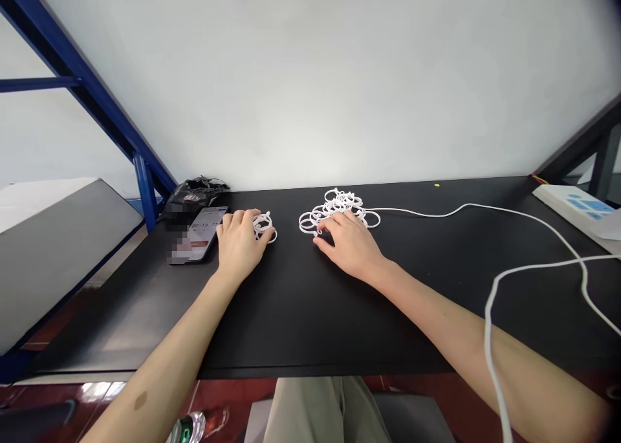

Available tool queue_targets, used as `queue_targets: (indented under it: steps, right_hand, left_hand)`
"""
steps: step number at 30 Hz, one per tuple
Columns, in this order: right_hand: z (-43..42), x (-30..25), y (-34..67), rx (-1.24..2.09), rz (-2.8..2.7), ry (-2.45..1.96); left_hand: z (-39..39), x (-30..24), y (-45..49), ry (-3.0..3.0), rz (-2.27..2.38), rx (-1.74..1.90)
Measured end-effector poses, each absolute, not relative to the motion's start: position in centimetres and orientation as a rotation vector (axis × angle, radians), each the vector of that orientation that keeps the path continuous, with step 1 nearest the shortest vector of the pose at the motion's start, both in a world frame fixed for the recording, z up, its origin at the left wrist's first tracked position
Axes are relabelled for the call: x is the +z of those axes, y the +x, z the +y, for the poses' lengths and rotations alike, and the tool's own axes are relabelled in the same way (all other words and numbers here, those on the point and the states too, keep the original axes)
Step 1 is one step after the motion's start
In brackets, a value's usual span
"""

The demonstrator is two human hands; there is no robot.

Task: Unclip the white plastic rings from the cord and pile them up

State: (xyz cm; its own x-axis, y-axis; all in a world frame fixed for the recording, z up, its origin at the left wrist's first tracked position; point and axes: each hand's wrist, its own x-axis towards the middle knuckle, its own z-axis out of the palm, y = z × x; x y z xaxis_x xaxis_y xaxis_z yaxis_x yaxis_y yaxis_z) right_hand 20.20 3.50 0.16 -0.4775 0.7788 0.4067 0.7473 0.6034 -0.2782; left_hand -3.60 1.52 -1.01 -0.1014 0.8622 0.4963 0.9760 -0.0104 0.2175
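Observation:
My left hand (239,241) rests on the black table beside a small bunch of white cord loops (263,226). Its thumb lies against the loops' near edge and the index finger is at the far side, with a gap between them. Farther right is a larger tangled heap of the same thin white loops (343,201), some with small round knobs. My right hand (350,241) reaches over the near side of this heap, thumb apart from the fingers. The fingertips touch the loops, and the hand covers part of them.
A phone (207,226) showing a timer lies left of my left hand, before a crumpled black bag (194,191). A white cable (436,215) runs rightward, and another stretch crosses over my right forearm. At the right edge sits a white box (572,204). A wall (334,94) stands behind.

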Motion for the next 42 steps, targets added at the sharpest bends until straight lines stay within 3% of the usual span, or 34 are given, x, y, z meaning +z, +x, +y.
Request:
queue_targets:
  steps: [6,18,28,34,42]
  right_hand:
    - [3.6,0.0,19.5,0.046,-2.394,-1.214]
    - [2.7,0.5,19.4,0.338,-2.209,-0.996]
    - [2.7,0.0,19.2,0.665,-2.047,-1.031]
    - [2.5,0.1,19.1,0.648,-2.143,-1.057]
    - [0.2,0.8,18.1,0.302,-2.353,-0.927]
  left_hand:
    - [1.2,-1.3,-2.7,-1.977,-2.002,-0.760]
    - [-0.6,-0.4,0.0,-2.536,-1.437,-0.893]
    - [-0.8,-0.2,-0.2,-2.317,-1.895,-1.309]
    - [-0.6,-0.5,-0.4,-2.239,-1.938,-1.125]
    - [-0.9,0.2,0.2,-2.065,-1.932,-1.116]
